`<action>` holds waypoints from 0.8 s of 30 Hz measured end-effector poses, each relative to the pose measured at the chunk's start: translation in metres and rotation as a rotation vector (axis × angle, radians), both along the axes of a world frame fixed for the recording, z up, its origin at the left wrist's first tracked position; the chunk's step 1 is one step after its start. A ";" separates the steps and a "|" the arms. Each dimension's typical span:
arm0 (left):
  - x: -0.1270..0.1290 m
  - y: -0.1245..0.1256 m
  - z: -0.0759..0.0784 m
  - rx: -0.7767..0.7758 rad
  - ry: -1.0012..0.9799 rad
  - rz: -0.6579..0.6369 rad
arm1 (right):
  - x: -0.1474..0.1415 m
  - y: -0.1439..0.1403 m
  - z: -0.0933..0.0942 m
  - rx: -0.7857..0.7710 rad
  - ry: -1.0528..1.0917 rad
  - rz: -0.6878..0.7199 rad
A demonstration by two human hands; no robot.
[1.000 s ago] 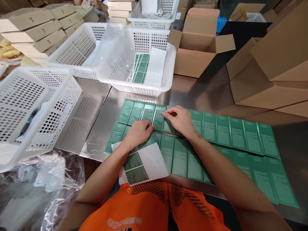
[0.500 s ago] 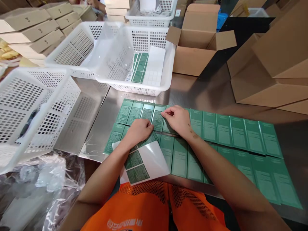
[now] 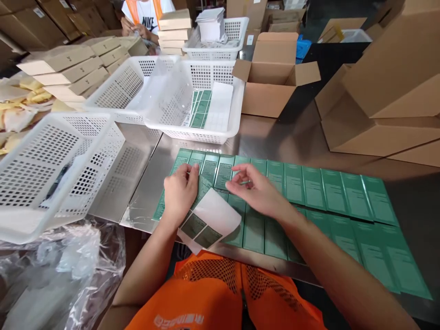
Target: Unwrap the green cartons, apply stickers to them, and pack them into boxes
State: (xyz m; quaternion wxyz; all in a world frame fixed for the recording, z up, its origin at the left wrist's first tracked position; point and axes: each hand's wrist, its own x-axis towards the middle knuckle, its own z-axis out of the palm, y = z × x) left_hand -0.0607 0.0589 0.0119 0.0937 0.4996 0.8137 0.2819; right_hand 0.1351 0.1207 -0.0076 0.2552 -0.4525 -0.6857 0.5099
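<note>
My left hand (image 3: 181, 192) is closed in a pinch on a sheet of green labels (image 3: 208, 236), white with dark green rectangles. The sheet hangs tilted over the table's front edge, its corner curled. Just to the right, my right hand (image 3: 254, 189) hovers above the green boxes with fingers bent and apart, nothing visible in them. Flat green boxes (image 3: 311, 187) lie side by side in two rows beneath both hands. A box with darker print (image 3: 225, 172) lies between my hands; several at the left end look alike.
A white basket (image 3: 192, 133) behind the rows holds more label sheets (image 3: 201, 109). Another white basket (image 3: 99, 123) stands at left, above a clear plastic bag (image 3: 62, 270). Open cartons (image 3: 268, 98) stand behind and at right. Across the table, a person's hands (image 3: 135, 30) are near stacked cream boxes (image 3: 74, 71).
My left hand has moved left and lifted, turning the label sheet with it. My right hand has come off the boxes and its fingers have parted. The view has tilted up slightly.
</note>
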 end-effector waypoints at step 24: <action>-0.017 -0.030 0.014 -0.095 -1.119 -0.006 | -0.005 -0.095 0.001 1.362 -0.067 0.240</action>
